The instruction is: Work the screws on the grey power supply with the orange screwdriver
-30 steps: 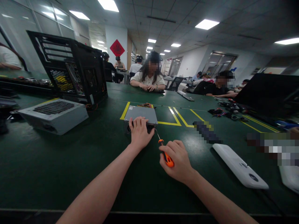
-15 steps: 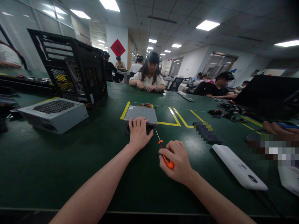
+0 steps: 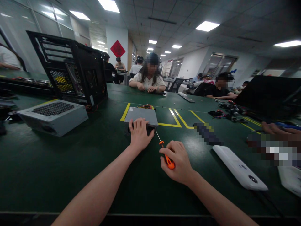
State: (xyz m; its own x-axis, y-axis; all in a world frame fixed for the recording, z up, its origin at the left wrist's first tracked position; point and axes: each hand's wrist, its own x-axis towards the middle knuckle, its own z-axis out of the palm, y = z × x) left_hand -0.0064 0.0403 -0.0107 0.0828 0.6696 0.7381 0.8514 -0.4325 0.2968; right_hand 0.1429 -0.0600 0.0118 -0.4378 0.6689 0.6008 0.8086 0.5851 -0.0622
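Observation:
A grey computer power supply (image 3: 143, 114) lies on the green table, with a bundle of coloured cables (image 3: 147, 106) behind it. My left hand (image 3: 139, 135) grips its near edge, fingers over the top and thumb against the near side. In my right hand (image 3: 177, 160) is a screwdriver (image 3: 169, 162) with an orange and black handle, its thin shaft slanting up and left. The tip reaches the near right corner of the power supply; the screw itself is too small to make out.
A second power supply (image 3: 54, 116) and an open black computer case (image 3: 77, 69) stand at left. Yellow tape (image 3: 176, 117) marks the table. To the right lie a white device (image 3: 240, 168), loose cables (image 3: 225, 111) and a dark monitor (image 3: 270, 94). Another person (image 3: 149, 78) sits opposite.
Both hands keep their places on the power supply and screwdriver. The whole view has shifted very slightly; nothing else has visibly moved.

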